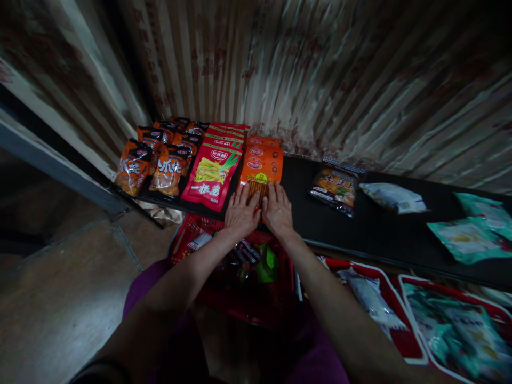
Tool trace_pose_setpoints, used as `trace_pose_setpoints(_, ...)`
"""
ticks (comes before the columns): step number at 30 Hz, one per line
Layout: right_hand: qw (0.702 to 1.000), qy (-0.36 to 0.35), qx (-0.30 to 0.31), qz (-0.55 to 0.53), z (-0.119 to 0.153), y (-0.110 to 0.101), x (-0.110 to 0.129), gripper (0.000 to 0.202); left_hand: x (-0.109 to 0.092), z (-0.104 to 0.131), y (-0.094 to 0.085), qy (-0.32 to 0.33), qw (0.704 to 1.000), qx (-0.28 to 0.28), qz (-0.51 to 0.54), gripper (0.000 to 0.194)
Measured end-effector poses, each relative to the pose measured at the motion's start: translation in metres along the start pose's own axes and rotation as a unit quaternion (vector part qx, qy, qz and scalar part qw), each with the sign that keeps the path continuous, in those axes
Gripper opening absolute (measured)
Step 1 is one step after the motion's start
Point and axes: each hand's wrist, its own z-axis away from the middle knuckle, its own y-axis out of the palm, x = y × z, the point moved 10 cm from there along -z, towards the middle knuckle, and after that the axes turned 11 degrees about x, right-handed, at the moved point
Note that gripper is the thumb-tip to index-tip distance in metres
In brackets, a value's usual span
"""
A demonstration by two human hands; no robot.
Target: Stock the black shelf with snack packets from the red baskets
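Observation:
My left hand (241,211) and my right hand (278,209) lie flat on the lower end of the front orange snack packet (262,166), fingers stretched forward. That packet overlaps others like it in a row running back on the black shelf (296,184). Just left of it is a row of overlapping red snack packets (216,170) with a yellow food picture. Farther left stand several orange-and-black snack bags (168,169). Part of the front orange packet is hidden under my fingers.
Right along the shelf lie a brown snack bag (335,185), a white-blue bag (394,198) and green bags (472,237). Below are a red basket (180,240) before my knees and red bins (416,349) with more bags. Pleated sacking (240,69) hangs behind.

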Motion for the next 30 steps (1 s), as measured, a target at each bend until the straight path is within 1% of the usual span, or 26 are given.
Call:
trace_pose_setpoints(4, 1.000, 0.001, 0.009, 0.002, 0.000, 0.000, 0.001, 0.052, 0.000, 0.000, -0.003, -0.003, 1.000, 0.003, 0.003, 0.052)
trace_pose_setpoints(6, 1.000, -0.008, 0.003, -0.001, 0.001, -0.001, 0.002, 0.052, -0.002, 0.004, -0.006, 0.004, 1.000, 0.005, 0.002, 0.050)
trace_pose_setpoints(10, 0.999, -0.018, -0.027, -0.006, 0.003, -0.005, 0.001, 0.052, -0.008, 0.018, -0.010, 0.060, 0.998, 0.013, -0.019, 0.046)
trace_pose_setpoints(13, 0.999, -0.023, -0.024, -0.007, 0.002, -0.002, 0.002, 0.051, -0.005, 0.029, -0.009, 0.082, 0.996, 0.016, -0.019, 0.043)
trace_pose_setpoints(17, 0.999, -0.030, -0.014, 0.009, 0.001, -0.001, 0.007, 0.053, 0.004, 0.032, -0.006, 0.058, 0.998, 0.016, -0.008, 0.041)
trace_pose_setpoints(21, 0.999, -0.037, -0.022, 0.011, 0.002, -0.005, 0.012, 0.052, 0.004, 0.030, -0.006, 0.044, 0.999, 0.003, -0.022, 0.040)
trace_pose_setpoints(25, 0.999, -0.043, -0.020, 0.017, 0.003, -0.004, 0.015, 0.052, 0.005, 0.030, -0.008, 0.037, 0.999, -0.019, -0.016, 0.039)
trace_pose_setpoints(30, 0.999, -0.028, -0.023, -0.003, 0.003, -0.005, 0.010, 0.052, 0.006, 0.030, -0.008, 0.035, 0.998, -0.039, -0.017, 0.039)
